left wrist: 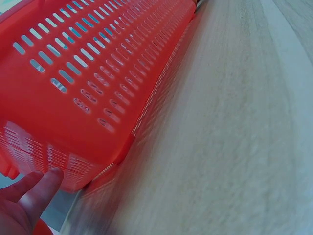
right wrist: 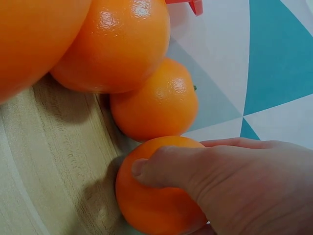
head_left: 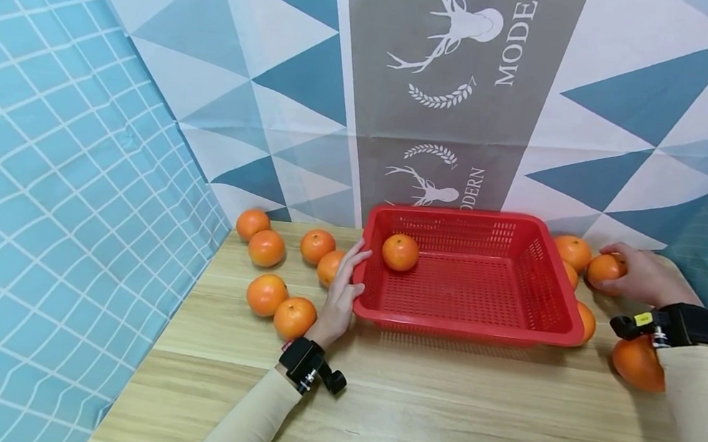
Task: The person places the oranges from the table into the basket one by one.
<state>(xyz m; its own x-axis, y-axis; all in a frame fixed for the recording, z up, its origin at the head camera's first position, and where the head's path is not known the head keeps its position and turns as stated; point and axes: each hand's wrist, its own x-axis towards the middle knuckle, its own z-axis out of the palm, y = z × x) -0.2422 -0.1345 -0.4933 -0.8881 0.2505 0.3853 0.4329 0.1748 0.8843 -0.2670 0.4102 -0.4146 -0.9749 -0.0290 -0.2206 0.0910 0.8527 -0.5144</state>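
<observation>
A red plastic basket (head_left: pixel 460 290) with slotted walls stands against the back wall, one orange (head_left: pixel 400 252) inside at its left. My left hand (head_left: pixel 339 299) rests at the basket's left end, its fingers extended along the wall; the left wrist view shows fingertips (left wrist: pixel 55 172) by the slotted side. At the right, my right hand (head_left: pixel 646 275) grips an orange (right wrist: pixel 156 196), with the thumb laid across it. This fruit sits on the table beside another orange (right wrist: pixel 155 100). The far fingers of the right hand are mostly hidden.
Several oranges (head_left: pixel 267 248) lie on the wooden table (head_left: pixel 411 414) left of the basket. More oranges (head_left: pixel 572 253) line its right side, and one orange (head_left: pixel 638 362) lies under the right wrist. Patterned cloth (head_left: pixel 289 99) covers the back, blue checked cloth (head_left: pixel 44 145) the left.
</observation>
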